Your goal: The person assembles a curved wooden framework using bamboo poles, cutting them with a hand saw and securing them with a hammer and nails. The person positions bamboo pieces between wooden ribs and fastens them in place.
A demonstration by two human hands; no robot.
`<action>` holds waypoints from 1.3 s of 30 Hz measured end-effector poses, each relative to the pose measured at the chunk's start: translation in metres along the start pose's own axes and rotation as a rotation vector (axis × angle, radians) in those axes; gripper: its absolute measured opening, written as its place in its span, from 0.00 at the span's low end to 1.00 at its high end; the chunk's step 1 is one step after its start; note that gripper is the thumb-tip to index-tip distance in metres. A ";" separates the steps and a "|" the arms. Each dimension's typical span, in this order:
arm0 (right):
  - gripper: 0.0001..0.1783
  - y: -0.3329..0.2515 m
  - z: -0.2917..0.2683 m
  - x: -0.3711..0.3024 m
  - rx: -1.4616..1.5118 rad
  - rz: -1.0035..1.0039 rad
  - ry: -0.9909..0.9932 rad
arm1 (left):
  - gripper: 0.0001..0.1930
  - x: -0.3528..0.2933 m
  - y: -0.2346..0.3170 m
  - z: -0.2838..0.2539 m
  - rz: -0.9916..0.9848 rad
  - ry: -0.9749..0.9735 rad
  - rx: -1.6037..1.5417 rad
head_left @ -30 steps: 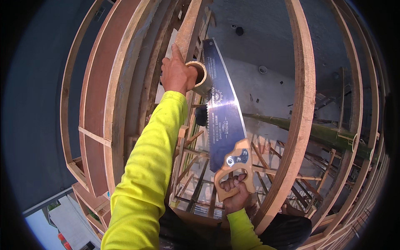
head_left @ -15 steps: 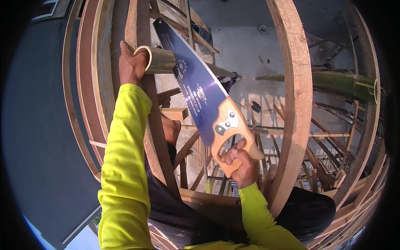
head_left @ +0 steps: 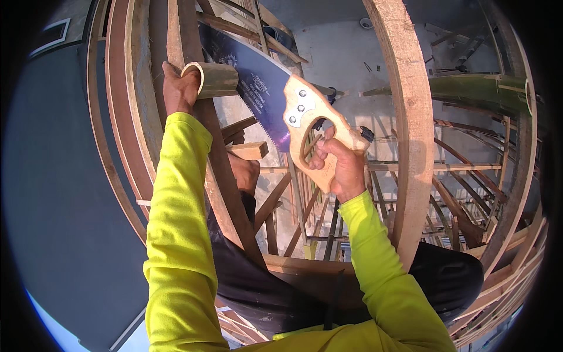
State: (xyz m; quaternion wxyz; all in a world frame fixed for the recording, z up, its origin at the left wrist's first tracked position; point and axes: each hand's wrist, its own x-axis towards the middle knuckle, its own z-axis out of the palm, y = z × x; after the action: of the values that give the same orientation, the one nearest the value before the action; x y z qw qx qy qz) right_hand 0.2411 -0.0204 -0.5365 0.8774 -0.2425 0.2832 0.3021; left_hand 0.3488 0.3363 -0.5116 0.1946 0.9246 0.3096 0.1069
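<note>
My left hand grips a cut, hollow end of a bamboo pole, beside an upright-running wooden beam. The pole lies across that beam, its open mouth facing left. My right hand is closed around the light wooden handle of a handsaw. The saw's dark blue blade crosses the pole just right of my left hand, teeth toward the lower left. Its tip passes behind the pole's far side, near the beams. How deep the teeth sit in the bamboo cannot be made out.
A thick timber curves down on the right, over my knee. My bare foot rests by a short wood block. A green bamboo pole lies at the right. Far below is a concrete floor; a dark wall stands left.
The saw and my right hand have moved up and away from me, pushing the blade farther across the pole. My left hand keeps its hold; the whole view has shifted slightly.
</note>
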 end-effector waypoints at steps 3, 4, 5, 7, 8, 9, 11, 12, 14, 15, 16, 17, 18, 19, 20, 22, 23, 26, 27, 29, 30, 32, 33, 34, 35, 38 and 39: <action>0.09 0.012 0.010 -0.017 -0.018 0.012 0.070 | 0.47 -0.007 0.003 0.000 -0.074 -0.028 -0.061; 0.09 0.018 0.017 -0.029 -0.024 -0.010 0.110 | 0.48 -0.007 0.011 0.001 -0.059 -0.036 0.019; 0.10 0.030 0.002 -0.036 0.025 -0.002 0.090 | 0.48 -0.009 0.017 -0.001 -0.045 -0.046 0.114; 0.08 0.028 -0.030 -0.079 -0.011 0.024 0.096 | 0.50 -0.002 0.007 -0.006 -0.022 -0.017 0.212; 0.08 0.027 -0.038 -0.097 0.016 0.041 0.118 | 0.50 -0.011 0.024 -0.013 -0.039 -0.052 0.080; 0.08 0.025 -0.040 -0.110 -0.036 0.057 0.150 | 0.51 -0.017 0.001 -0.010 -0.107 -0.114 -0.028; 0.08 0.020 -0.036 -0.092 -0.040 0.029 0.145 | 0.51 -0.010 0.014 -0.013 -0.075 -0.091 -0.024; 0.08 0.021 -0.039 -0.075 0.000 0.027 0.149 | 0.51 -0.015 0.024 -0.013 -0.021 -0.044 0.110; 0.06 0.010 -0.013 -0.052 -0.099 0.034 0.125 | 0.50 -0.016 0.025 -0.011 -0.046 -0.021 0.091; 0.07 0.010 -0.001 -0.036 -0.063 0.002 0.122 | 0.49 -0.015 0.017 -0.005 -0.033 -0.039 0.077; 0.09 0.006 0.006 -0.018 -0.032 -0.029 0.097 | 0.49 -0.012 0.016 -0.005 -0.022 -0.034 0.063; 0.10 0.006 0.006 -0.015 -0.024 -0.022 0.077 | 0.49 -0.007 0.016 -0.004 -0.010 -0.029 0.049; 0.10 0.007 0.003 -0.011 -0.015 -0.015 0.057 | 0.48 0.001 0.019 -0.004 -0.014 -0.012 0.050; 0.10 0.012 0.001 -0.016 -0.008 0.015 0.060 | 0.48 -0.005 0.026 -0.008 -0.038 -0.018 0.065; 0.10 0.015 0.004 -0.022 -0.011 0.033 0.055 | 0.47 -0.013 0.030 -0.011 -0.062 -0.024 0.079; 0.09 0.031 0.006 -0.036 0.027 -0.001 0.061 | 0.48 -0.008 0.021 -0.006 -0.054 -0.023 0.099; 0.08 0.035 0.003 -0.046 0.033 0.008 0.092 | 0.48 -0.011 0.023 -0.005 -0.068 -0.026 0.132; 0.08 0.036 -0.044 -0.115 0.006 0.084 0.146 | 0.48 -0.013 0.030 -0.006 -0.064 0.004 0.164; 0.08 0.030 -0.044 -0.138 -0.041 0.107 0.207 | 0.48 -0.015 0.031 -0.009 -0.075 -0.014 0.150; 0.08 0.017 -0.040 -0.178 -0.138 0.135 0.292 | 0.47 -0.018 0.036 -0.013 -0.085 -0.017 0.128; 0.08 0.012 -0.045 -0.197 -0.191 0.139 0.318 | 0.47 -0.020 0.036 -0.011 -0.083 -0.021 0.151; 0.09 0.006 -0.071 -0.239 -0.072 0.089 0.278 | 0.47 -0.019 0.041 -0.014 -0.080 0.002 0.203; 0.09 -0.005 -0.069 -0.256 -0.127 0.054 0.280 | 0.46 -0.020 0.043 -0.013 -0.074 -0.002 0.195; 0.09 -0.017 -0.060 -0.271 -0.183 0.025 0.290 | 0.45 -0.023 0.042 -0.016 -0.097 -0.024 0.186; 0.09 -0.021 -0.055 -0.276 -0.196 0.025 0.293 | 0.45 -0.023 0.047 -0.018 -0.114 -0.045 0.170; 0.10 -0.027 -0.049 -0.277 -0.229 0.020 0.284 | 0.39 -0.022 0.036 -0.010 -0.087 0.011 0.164; 0.10 -0.026 -0.052 -0.275 -0.239 0.016 0.285 | 0.39 -0.017 0.038 -0.008 -0.085 0.024 0.141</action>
State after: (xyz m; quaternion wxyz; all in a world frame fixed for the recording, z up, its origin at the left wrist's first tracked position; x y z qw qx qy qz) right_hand 0.0597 -0.1780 -0.3902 0.7909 -0.3828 0.3688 0.3033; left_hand 0.3527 0.3001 -0.4898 0.1297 0.9206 0.3578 0.0877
